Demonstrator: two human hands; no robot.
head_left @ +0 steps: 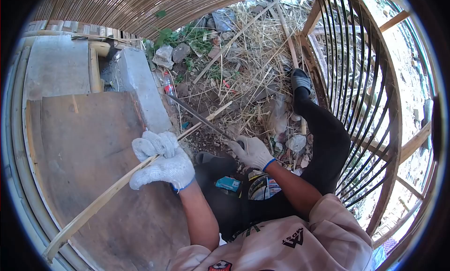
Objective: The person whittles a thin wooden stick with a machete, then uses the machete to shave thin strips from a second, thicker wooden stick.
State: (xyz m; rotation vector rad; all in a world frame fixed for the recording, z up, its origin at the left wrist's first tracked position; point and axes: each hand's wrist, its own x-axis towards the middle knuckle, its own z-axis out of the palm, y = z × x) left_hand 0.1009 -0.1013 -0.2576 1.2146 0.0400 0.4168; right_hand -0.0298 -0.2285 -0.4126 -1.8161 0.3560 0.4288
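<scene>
My left hand (161,159), in a white knit glove with a blue cuff, is closed around a long pale bamboo strip (101,201). The strip runs from the lower left, through the fist, to a tip over the ground ahead. In a similar glove, my right hand (253,152) grips a long dark-bladed knife (199,116), its handle mostly hidden by the fingers. The blade points up and left, and it crosses the strip in this view beyond my left hand.
A brown board (89,144) lies at the left, beside a grey concrete block (140,88). Straw, stones and a plastic bottle (168,85) litter the ground. A wooden frame with dark bars (391,111) stands right of my leg; a woven bamboo screen (117,11) is ahead.
</scene>
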